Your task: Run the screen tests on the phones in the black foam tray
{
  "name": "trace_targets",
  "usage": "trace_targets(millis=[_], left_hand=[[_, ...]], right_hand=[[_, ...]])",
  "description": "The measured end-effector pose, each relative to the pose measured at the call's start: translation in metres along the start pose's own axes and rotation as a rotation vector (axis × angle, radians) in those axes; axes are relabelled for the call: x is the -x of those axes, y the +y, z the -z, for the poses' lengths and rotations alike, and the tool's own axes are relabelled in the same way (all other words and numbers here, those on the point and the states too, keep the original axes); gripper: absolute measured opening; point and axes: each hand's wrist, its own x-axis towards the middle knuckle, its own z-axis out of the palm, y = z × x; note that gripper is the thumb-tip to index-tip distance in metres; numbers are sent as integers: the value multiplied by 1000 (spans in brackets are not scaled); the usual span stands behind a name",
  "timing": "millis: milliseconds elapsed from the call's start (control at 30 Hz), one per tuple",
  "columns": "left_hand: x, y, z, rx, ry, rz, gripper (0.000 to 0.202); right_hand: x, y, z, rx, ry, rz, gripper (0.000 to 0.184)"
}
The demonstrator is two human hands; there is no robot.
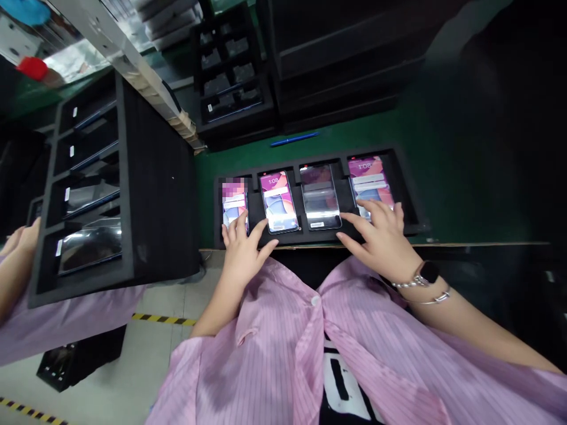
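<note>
Lightly spread, palm down and gripping nothing: the left hand, with its fingertips on the lower end of the leftmost smartphone and its thumb reaching along the near edge of a black foam tray. Much the same for the right hand: open, fingers fanned, no hold on anything, over the lower part of the rightmost smartphone, thumb low on the tray.

Between the hands, two more phones in separate foam pockets: a lit lock-screen phone showing 1:08, just beside the left hand, and a glare-covered phone, just beside the right thumb. Ahead of the tray, on a green mat, a blue pen and a stacked black phone tray.

Left of the left hand, a second foam tray holding four phones, with a co-worker's hand at its far side. On the right wrist, a smartwatch and a thin bangle. Below both hands, a pink striped smock.
</note>
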Motion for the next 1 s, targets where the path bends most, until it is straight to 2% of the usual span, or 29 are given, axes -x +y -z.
trace_targets(millis=[167,300,367,467,567,667,733,800,900,1000], left_hand=[[2,4,0,-45,-51,-25,57],[-4,3,1,-48,-94,-37,57],[-15,2,0,-38,-97,-29,55],[-46,-2,-3,-12,-83,-5,53],[-83,-8,-4,26,-18,30,59],[-101,-10,7,73,180,18,70],[-96,-8,23,94,324,-41,71],[-81,-3,40,106,407,-105,68],[-54,3,53,113,414,-145,63],[-37,1,42,110,358,-169,55]], right_hand=[[1,-4,5,61,-53,-17,57],[-5,-4,5,107,-145,-54,54],[-15,-1,3,126,-165,-79,51],[-42,10,-5,113,-165,-118,48],[-72,22,-8,63,-138,-179,50],[-87,22,7,23,-13,-169,53],[-86,15,28,12,89,-109,53],[-78,5,50,1,166,-38,49],[-63,-5,66,-33,242,58,41],[-49,-5,58,-64,222,63,36]])
